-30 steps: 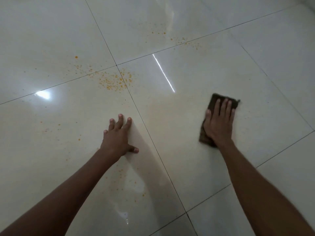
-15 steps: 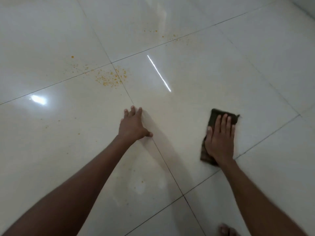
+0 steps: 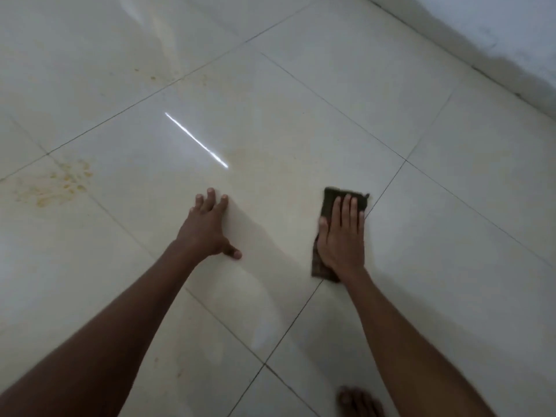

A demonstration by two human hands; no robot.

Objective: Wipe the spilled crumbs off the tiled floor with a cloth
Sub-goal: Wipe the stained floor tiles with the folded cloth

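Observation:
A dark brown cloth (image 3: 329,199) lies flat on the glossy cream tiled floor (image 3: 301,130). My right hand (image 3: 343,236) presses on it with straight fingers, covering most of it. My left hand (image 3: 207,228) rests flat on the floor to the cloth's left, fingers spread. A blurred patch of orange crumbs (image 3: 60,185) lies at the far left by a tile joint. A fainter scatter of crumbs (image 3: 153,77) sits further back.
A white wall (image 3: 496,34) with a dark base line runs along the upper right. My bare foot (image 3: 359,403) shows at the bottom edge, right of centre. A bright light streak (image 3: 195,139) reflects off the floor.
The view has swung right, so the crumbs slid to the left edge and the wall came into sight. Both hands and the cloth have shifted right across the tiles, away from the crumbs.

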